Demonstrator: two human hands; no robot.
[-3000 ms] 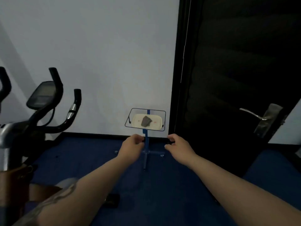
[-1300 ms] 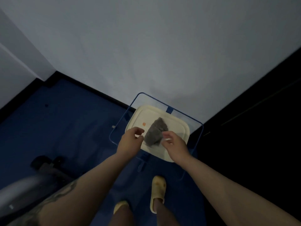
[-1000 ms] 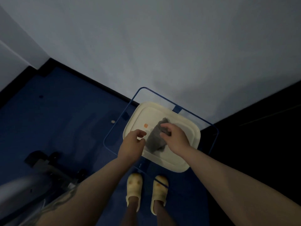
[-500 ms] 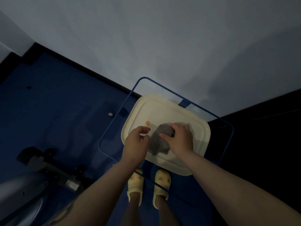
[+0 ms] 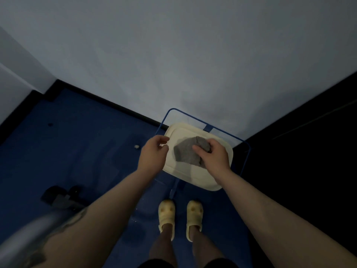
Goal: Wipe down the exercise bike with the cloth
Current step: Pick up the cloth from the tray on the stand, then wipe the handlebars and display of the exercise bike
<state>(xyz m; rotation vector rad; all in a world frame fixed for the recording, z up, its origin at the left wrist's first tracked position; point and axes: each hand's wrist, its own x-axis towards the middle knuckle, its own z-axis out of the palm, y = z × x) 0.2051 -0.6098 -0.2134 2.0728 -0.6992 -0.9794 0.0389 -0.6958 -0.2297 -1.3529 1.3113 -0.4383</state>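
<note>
Head view, dim light, looking steeply down. Near left corner: a blurred grey metal part (image 5: 29, 235), probably the exercise bike's frame, though the blur makes that uncertain. Just beyond it, a dark foot or base piece (image 5: 61, 196) rests on the blue floor (image 5: 87, 151). A small pale speck (image 5: 136, 146) lies on the floor further right.

Left hand (image 5: 152, 155) hovers at the near-left edge of the cream tray (image 5: 193, 176). Its fingers (image 5: 162, 139) are loosely curled with the thumb apart from them; they hold nothing. Whether the hand touches the tray rim cannot be told.

The tray sits on a blue wire-frame stand (image 5: 247, 163) placed against the white wall (image 5: 173, 55), the stand's rim showing around the tray at the far and right sides.

The grey cloth (image 5: 185, 153) lies crumpled in the middle of the tray. Right hand (image 5: 214, 157) is on the cloth's right part, fingers (image 5: 199, 149) curled down into the fabric and gripping it. The cloth's left part is spread flat on the tray surface.

Near centre, below the tray: two feet in pale yellow slippers (image 5: 167, 213), side by side on the floor, toes toward the stand.

Far right: a dark door surface (image 5: 309, 151) beside the wall.
</note>
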